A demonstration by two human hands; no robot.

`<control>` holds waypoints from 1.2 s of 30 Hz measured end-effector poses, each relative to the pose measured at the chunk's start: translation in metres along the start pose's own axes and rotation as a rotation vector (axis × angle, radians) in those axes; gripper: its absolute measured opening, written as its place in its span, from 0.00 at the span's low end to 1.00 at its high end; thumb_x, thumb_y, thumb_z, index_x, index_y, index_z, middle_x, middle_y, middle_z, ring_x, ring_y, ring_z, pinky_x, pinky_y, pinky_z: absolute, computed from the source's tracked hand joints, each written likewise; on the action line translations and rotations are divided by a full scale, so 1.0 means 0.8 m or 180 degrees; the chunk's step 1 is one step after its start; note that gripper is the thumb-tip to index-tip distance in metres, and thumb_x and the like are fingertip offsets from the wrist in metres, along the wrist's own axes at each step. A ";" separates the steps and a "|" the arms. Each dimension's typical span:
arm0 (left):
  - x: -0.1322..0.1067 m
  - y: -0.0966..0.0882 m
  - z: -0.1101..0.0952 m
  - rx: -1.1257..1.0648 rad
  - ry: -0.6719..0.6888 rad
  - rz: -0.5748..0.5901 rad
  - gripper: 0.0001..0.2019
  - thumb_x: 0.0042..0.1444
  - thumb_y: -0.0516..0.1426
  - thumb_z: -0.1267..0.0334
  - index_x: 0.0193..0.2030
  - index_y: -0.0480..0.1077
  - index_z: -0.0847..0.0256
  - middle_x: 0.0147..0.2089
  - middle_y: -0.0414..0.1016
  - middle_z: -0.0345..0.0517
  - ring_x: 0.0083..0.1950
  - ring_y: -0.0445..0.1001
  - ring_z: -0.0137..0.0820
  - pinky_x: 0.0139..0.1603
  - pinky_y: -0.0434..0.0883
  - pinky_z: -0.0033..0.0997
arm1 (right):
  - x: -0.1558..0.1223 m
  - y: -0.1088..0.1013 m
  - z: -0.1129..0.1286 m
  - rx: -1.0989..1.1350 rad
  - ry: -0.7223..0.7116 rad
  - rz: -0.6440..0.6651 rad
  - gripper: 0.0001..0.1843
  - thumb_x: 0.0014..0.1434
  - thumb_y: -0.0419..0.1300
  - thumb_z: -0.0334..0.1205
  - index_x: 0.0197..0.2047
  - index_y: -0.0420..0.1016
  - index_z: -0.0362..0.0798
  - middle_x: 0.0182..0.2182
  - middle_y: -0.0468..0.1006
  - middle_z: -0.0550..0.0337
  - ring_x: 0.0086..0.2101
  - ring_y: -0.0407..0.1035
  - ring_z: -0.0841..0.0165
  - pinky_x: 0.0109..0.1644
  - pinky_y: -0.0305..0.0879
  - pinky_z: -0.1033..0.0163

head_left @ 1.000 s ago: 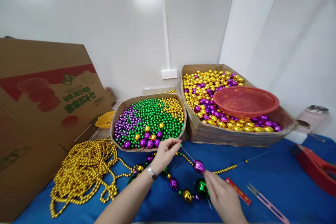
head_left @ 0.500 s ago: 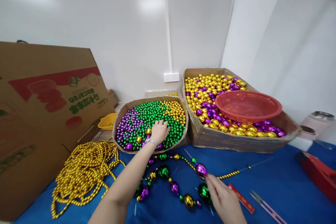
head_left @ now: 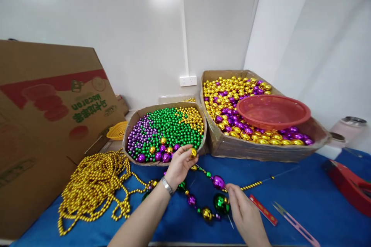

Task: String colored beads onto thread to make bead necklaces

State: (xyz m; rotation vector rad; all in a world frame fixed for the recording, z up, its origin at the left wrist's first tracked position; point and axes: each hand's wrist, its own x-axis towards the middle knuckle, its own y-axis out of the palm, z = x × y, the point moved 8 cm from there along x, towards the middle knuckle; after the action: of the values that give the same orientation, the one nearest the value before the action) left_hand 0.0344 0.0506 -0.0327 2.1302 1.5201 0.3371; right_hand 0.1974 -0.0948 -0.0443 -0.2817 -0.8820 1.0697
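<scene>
My left hand (head_left: 179,164) pinches a small gold bead (head_left: 193,153) just in front of the carton of green, purple and gold beads (head_left: 165,131). My right hand (head_left: 243,210) rests on the blue table with its fingertips closed beside a large purple bead (head_left: 218,182) on the strand. That bead strand (head_left: 203,197) carries green, gold and purple beads and curves between both hands. A thin needle or wire (head_left: 261,180) with small gold beads runs off to the right.
A bigger carton of large gold and purple beads (head_left: 232,100) holds a red plastic basin (head_left: 272,111). A heap of gold bead chain (head_left: 92,189) lies at left beside a cardboard box (head_left: 43,123). A red ruler (head_left: 263,210), thread snips (head_left: 292,224) and a red tape dispenser (head_left: 348,185) lie at right.
My left hand reached into the small-bead carton, then came back toward the strand with a gold bead pinched. My right hand stayed by the purple bead.
</scene>
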 end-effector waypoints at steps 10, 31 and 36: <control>-0.025 0.006 0.011 -0.0358 -0.0012 -0.0102 0.17 0.44 0.66 0.64 0.40 0.68 0.62 0.37 0.74 0.44 0.37 0.74 0.30 0.43 0.71 0.36 | -0.002 -0.007 0.000 -0.0237 -0.0071 -0.0137 0.17 0.66 0.42 0.45 0.42 0.69 0.49 0.35 0.80 0.53 0.35 0.76 0.63 0.38 0.73 0.63; -0.046 0.017 0.017 0.0638 0.0577 -0.0296 0.20 0.40 0.68 0.65 0.41 0.68 0.61 0.36 0.73 0.43 0.38 0.71 0.29 0.40 0.67 0.27 | -0.017 0.035 -0.044 0.1632 0.1162 0.0382 0.17 0.58 0.56 0.52 0.43 0.72 0.48 0.32 0.77 0.57 0.29 0.74 0.66 0.32 0.72 0.65; -0.055 0.028 0.012 0.1059 0.0659 -0.0174 0.21 0.41 0.67 0.65 0.43 0.68 0.59 0.37 0.71 0.44 0.39 0.70 0.31 0.40 0.69 0.29 | -0.023 0.059 -0.053 0.2656 0.1804 0.0433 0.22 0.54 0.60 0.54 0.46 0.69 0.49 0.30 0.76 0.59 0.27 0.72 0.67 0.29 0.70 0.65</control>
State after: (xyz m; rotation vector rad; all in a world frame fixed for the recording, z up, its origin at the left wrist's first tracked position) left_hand 0.0421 0.0013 -0.0255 2.3598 1.8588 0.3109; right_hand 0.1951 -0.0789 -0.1087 0.0665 0.1227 1.3016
